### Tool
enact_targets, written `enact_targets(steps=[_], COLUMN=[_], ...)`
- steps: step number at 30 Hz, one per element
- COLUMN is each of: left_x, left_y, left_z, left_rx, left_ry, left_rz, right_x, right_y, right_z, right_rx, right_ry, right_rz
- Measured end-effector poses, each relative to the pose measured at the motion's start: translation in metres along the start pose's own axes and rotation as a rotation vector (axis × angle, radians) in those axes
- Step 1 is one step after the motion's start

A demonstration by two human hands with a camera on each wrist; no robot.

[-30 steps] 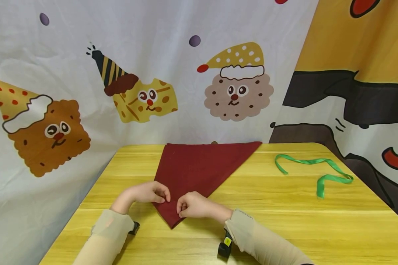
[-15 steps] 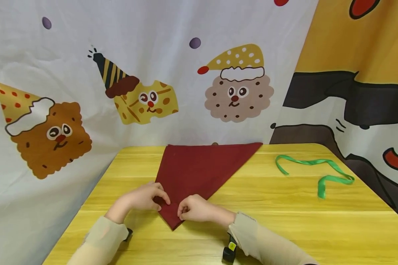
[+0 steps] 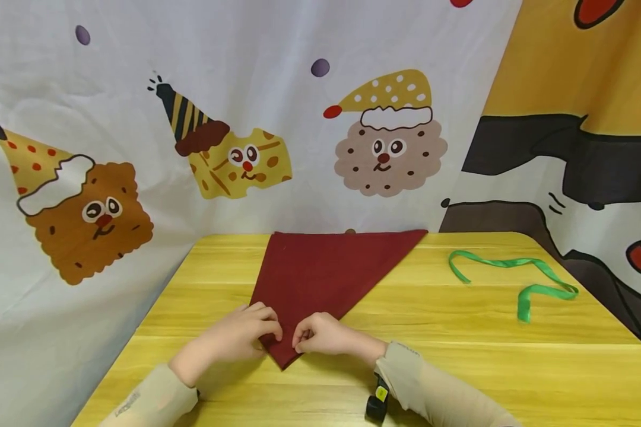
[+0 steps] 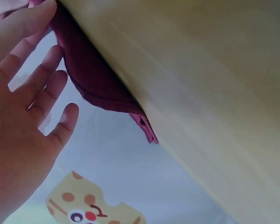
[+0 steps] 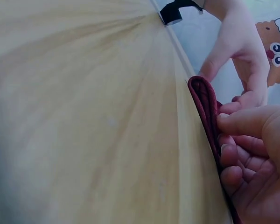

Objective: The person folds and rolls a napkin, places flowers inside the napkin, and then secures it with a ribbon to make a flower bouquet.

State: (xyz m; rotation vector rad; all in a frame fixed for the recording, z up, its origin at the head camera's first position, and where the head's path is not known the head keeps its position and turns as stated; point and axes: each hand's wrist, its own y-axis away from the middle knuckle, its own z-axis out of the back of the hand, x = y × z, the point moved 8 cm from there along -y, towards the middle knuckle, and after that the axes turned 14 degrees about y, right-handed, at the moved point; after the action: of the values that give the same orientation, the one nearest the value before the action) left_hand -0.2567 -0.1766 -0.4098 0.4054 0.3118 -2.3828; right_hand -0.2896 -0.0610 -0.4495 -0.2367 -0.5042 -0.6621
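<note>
A dark red folded cloth (image 3: 315, 273) lies on the table, its narrow corner toward me. In the right wrist view the layered folds of the cloth (image 5: 205, 93) show edge-on. My left hand (image 3: 240, 332) rests at the cloth's left edge, fingertips on top. The left wrist view shows that hand (image 4: 23, 93) with its fingers spread and loosely bent beside the cloth (image 4: 93, 79). My right hand (image 3: 323, 334) pinches the right edge near the corner, thumb and curled fingers at the fabric. In the right wrist view, the right hand's thumb (image 5: 242, 122) touches the folds.
A green ribbon (image 3: 547, 289) lies loosely curved on the right of the wooden table (image 3: 459, 362). Behind the table hangs a printed curtain (image 3: 310, 207) with cartoon biscuits and cheese. A black wrist device (image 3: 377, 406) sits under the right sleeve.
My left hand has shifted down toward the cloth's near corner, its fingers lower over the left edge. The right hand has stayed almost in place, and the head view has shifted slightly.
</note>
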Motion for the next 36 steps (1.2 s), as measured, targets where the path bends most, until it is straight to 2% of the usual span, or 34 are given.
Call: enact_targets(steps=[11, 17, 22, 25, 29, 36], left_x=[-0.007, -0.013, -0.018, -0.016, -0.013, -0.014], left_y=[-0.004, -0.006, -0.008, -0.009, -0.011, -0.020], left_z=[-0.008, -0.008, -0.003, 0.001, 0.006, 0.006], left_rx=[0.030, 0.020, -0.014, -0.010, 0.000, -0.008], left_ry=[-0.026, -0.074, -0.069, -0.049, -0.016, -0.016], left_rz=[-0.021, -0.074, -0.129, -0.116, -0.064, -0.054], right_x=[-0.003, -0.002, 0.000, 0.003, 0.007, 0.008], right_y=[0.000, 0.001, 0.000, -0.001, -0.003, -0.001], right_z=[-0.001, -0.004, -0.004, -0.004, -0.003, -0.001], right_rx=[0.002, 0.010, 0.017, 0.010, -0.010, -0.051], right_ry=[-0.050, -0.077, -0.063, -0.030, 0.021, 0.061], right_rz=[-0.009, -0.010, -0.005, -0.001, 0.007, -0.044])
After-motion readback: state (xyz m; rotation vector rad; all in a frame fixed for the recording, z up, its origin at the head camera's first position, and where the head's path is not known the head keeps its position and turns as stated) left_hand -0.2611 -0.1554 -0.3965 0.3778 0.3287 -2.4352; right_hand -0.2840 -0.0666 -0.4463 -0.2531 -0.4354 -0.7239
